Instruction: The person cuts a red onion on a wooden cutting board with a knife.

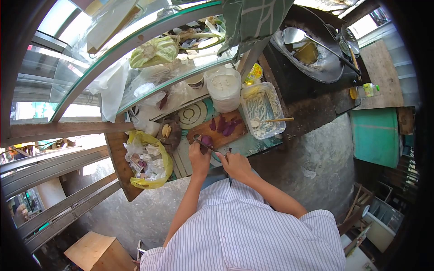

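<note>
A red onion (pixel 207 141) is at the near left end of a wooden cutting board (pixel 235 137). My left hand (pixel 199 159) closes its fingers at the onion's near left side, steadying it. From the right, my right hand (pixel 236 165) grips a knife, its handle mostly hidden in the fingers. The knife's dark blade (pixel 210 147) reaches up and left across the onion. Several dark purple onion pieces or peels (pixel 227 126) lie further back on the board.
Left stands a yellow plastic bag (pixel 167 156) of wrappers, beside a brown bag (pixel 169 140). Behind the board is a white tub (pixel 224 92); right, a clear plastic container (pixel 275 101) with a spoon. A large wok (pixel 325 74) sits back right. Glass shelving (pixel 149 92) overhangs the back left.
</note>
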Demonstrator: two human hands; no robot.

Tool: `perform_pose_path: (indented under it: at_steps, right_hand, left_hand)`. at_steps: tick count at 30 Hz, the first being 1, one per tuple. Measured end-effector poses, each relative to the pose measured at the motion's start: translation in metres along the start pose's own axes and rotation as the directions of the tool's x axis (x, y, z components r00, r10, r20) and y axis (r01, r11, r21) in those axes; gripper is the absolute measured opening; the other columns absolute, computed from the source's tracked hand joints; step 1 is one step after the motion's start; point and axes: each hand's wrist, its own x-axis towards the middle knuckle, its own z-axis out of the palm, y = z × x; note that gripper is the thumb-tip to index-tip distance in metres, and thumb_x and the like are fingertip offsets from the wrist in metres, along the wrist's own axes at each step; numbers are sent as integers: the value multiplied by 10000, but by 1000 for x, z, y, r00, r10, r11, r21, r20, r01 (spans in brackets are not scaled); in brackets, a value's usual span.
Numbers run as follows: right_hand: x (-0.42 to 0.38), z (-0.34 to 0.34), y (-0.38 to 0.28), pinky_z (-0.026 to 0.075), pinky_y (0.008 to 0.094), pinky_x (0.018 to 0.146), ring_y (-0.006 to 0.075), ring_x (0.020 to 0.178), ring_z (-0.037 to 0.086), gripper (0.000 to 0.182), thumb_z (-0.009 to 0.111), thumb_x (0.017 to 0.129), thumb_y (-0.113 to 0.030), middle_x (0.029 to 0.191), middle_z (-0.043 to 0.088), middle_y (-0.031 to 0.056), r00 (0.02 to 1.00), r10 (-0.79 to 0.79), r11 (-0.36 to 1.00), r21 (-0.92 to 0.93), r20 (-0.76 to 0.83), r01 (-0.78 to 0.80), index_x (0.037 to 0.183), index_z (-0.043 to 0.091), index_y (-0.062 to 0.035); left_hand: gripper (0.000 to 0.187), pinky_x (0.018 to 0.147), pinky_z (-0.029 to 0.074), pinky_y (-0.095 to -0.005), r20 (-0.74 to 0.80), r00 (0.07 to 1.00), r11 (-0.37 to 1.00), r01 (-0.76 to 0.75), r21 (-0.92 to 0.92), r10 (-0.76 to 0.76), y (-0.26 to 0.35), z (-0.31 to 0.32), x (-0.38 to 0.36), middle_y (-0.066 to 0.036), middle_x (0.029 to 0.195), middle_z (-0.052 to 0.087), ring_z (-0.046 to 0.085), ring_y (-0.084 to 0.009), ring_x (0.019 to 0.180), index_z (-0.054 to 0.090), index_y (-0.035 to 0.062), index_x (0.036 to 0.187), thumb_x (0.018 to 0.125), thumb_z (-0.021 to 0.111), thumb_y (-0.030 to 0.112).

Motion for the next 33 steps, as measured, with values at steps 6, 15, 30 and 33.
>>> perform_pose_path:
  at_steps: [6,15,30,33]
  right_hand:
    - [-8,5,1,490,506,617,428,658,628,627,413,947,-509,677,624,256,999,10,1000,1,-44,-10,724,640,31]
    - [-13,9,2,491,500,596,428,640,625,603,418,954,-483,664,621,253,999,-11,1000,-29,-39,10,711,635,24]
    - [13,8,-11,504,502,640,435,700,637,661,391,953,-508,705,629,273,1000,14,993,-115,2,-14,701,659,41]
    - [31,8,-18,504,503,671,449,740,635,675,377,954,-514,735,630,287,998,52,997,-55,36,-50,722,664,51]
  left_hand:
    - [502,825,462,-414,59,993,989,91,117,-98,1,-2,6,-202,969,611,568,-393,972,555,-31,1159,723,754,122]
    - [448,820,458,-439,139,988,995,49,92,-61,7,-4,12,-232,1015,536,541,-425,988,477,-59,1136,808,684,165]
    - [342,776,452,-466,164,986,997,-46,64,35,-7,3,4,-265,996,513,527,-450,927,454,-63,1033,779,631,81]
    - [366,776,456,-467,129,991,999,-21,44,15,-5,5,5,-270,1009,511,527,-453,940,443,-65,1051,754,619,57]
